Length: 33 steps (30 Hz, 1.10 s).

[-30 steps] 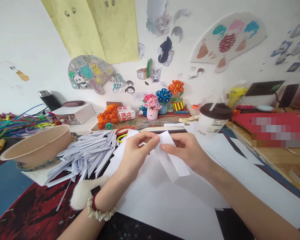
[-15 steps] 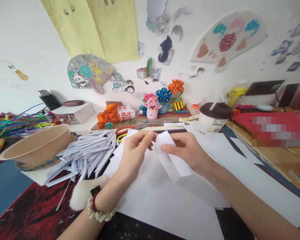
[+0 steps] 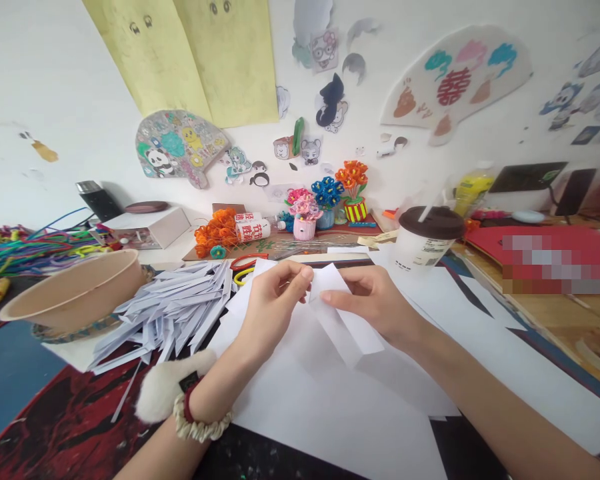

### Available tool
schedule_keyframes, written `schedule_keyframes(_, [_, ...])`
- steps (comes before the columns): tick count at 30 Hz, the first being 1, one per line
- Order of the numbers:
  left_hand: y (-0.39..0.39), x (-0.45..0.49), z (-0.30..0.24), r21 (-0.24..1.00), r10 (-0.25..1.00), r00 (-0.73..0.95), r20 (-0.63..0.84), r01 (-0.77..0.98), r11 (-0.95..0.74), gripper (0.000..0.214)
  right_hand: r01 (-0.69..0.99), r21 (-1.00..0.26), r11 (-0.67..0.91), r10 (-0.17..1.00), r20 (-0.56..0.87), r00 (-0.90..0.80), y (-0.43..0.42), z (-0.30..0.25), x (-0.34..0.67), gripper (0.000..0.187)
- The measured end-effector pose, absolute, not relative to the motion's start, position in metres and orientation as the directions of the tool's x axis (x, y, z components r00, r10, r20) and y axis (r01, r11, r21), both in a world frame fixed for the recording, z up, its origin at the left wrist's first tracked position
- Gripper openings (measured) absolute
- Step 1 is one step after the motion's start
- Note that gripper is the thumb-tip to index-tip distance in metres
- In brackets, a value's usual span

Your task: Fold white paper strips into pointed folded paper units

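A folded strip of white paper (image 3: 341,320) is held up over the desk between my two hands. My right hand (image 3: 375,297) grips it, thumb flat on its front and fingers behind. At its upper left edge, my left hand (image 3: 275,300) is closed with thumb and forefinger pinched together; the other fingertips are partly hidden. White sheets (image 3: 300,413) lie under both hands. To the left of my left hand is a heap of folded paper strips (image 3: 175,310). A white fluffy piece (image 3: 167,390) shows beside my left wrist, which wears a scrunchie (image 3: 200,420).
A beige bowl (image 3: 75,293) stands at the left. A lidded cup with a straw (image 3: 425,240) stands at the back right. Scissors (image 3: 245,267), orange craft flowers (image 3: 217,230) and small flower pots (image 3: 305,227) line the back. More white sheets (image 3: 510,353) lie at the right.
My left thumb and fingers have shifted slightly at the paper's upper left edge. My right hand keeps its grip, and the paper has barely moved.
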State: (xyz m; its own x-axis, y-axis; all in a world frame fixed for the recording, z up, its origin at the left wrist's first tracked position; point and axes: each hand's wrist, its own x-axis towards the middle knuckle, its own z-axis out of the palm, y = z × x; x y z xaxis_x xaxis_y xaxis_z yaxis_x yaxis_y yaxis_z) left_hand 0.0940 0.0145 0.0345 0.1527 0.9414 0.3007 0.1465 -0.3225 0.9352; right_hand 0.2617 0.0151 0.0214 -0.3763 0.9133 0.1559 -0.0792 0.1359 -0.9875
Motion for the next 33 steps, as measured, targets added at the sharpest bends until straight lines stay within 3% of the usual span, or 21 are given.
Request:
schedule_keyframes(7, [0.011, 0.095, 0.031, 0.742, 0.871, 0.231, 0.433, 0.457, -0.49, 0.036, -0.122, -0.985, 0.119, 0.916, 0.156, -0.371, 0.015, 0.024, 0.26, 0.021])
schedule_keyframes(11, [0.008, 0.096, 0.028, 0.645, 0.811, 0.257, 0.525, 0.501, -0.576, 0.036, -0.109, -0.985, 0.136, 0.906, 0.168, -0.388, 0.014, 0.024, 0.259, 0.025])
schedule_keyframes(17, [0.002, 0.102, 0.025, 0.699, 0.816, 0.155, 0.556, 0.444, -0.561, 0.038, -0.105, -0.988, 0.115, 0.914, 0.147, -0.378, 0.012, 0.022, 0.255, 0.031])
schedule_keyframes(23, [0.004, 0.103, 0.025, 0.757, 0.861, 0.145, 0.487, 0.423, -0.499, 0.038, -0.172, -0.982, 0.079, 0.933, 0.133, -0.335, 0.012, 0.02, 0.255, 0.026])
schedule_keyframes(30, [0.007, 0.1, 0.026, 0.646, 0.788, 0.193, 0.585, 0.478, -0.596, 0.035, -0.203, -0.976, 0.084, 0.943, 0.143, -0.302, 0.012, 0.023, 0.256, 0.02])
schedule_keyframes(33, [0.009, 0.099, 0.026, 0.665, 0.81, 0.2, 0.552, 0.48, -0.572, 0.037, -0.213, -0.973, 0.084, 0.943, 0.147, -0.3, 0.012, 0.023, 0.255, 0.02])
